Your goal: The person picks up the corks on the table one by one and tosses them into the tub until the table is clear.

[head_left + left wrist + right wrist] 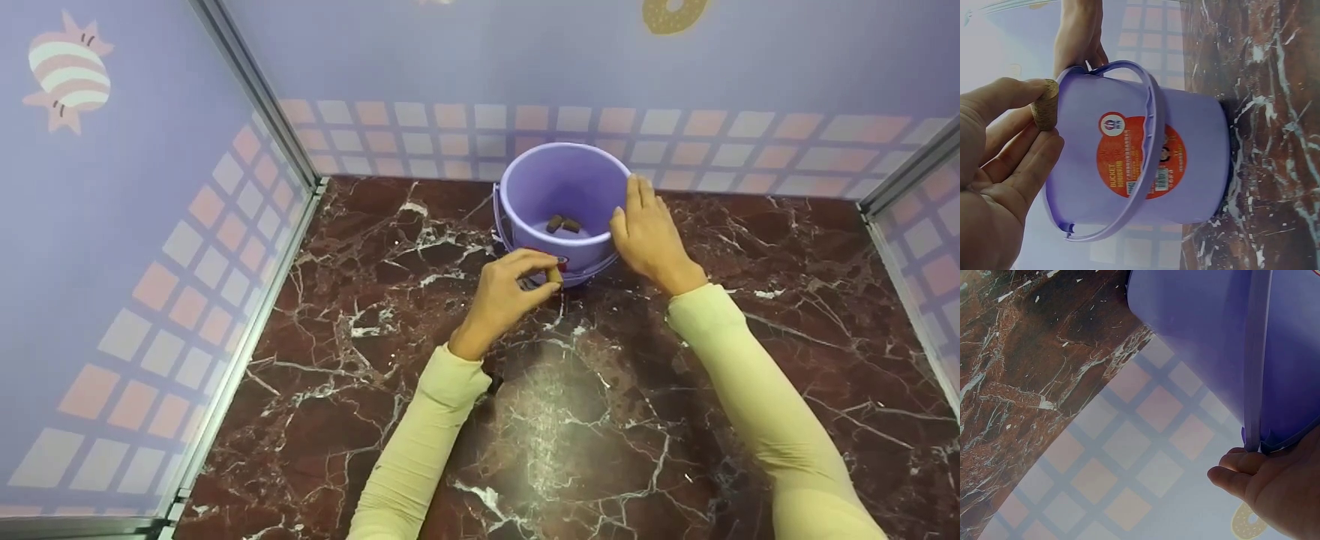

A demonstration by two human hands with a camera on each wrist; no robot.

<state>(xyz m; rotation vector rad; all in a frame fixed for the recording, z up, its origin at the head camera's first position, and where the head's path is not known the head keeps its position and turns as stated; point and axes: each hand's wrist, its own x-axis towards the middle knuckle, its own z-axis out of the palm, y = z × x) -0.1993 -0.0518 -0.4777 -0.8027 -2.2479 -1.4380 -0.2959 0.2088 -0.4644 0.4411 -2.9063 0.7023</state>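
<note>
A purple bucket (529, 255) with a red label (1114, 163) stands upright by the back wall. Two short brown pieces (571, 225) lie on its floor. Just in front of the near rim, my left hand (506, 292) pinches a small brown cylinder (1045, 109), cork-like in look, between thumb and fingertips. At the bucket's right side, my right hand (652, 236) holds the rim near the handle hinge. The bucket's handle (1154, 129) hangs down against its front.
Dark red marbled tabletop (360, 450) extends around the bucket. Lilac panels with pink and white squares form the back wall (450, 60) and both sides. Metal strips (247, 337) edge the left panel. A small dark object (495, 384) shows beside the left cuff.
</note>
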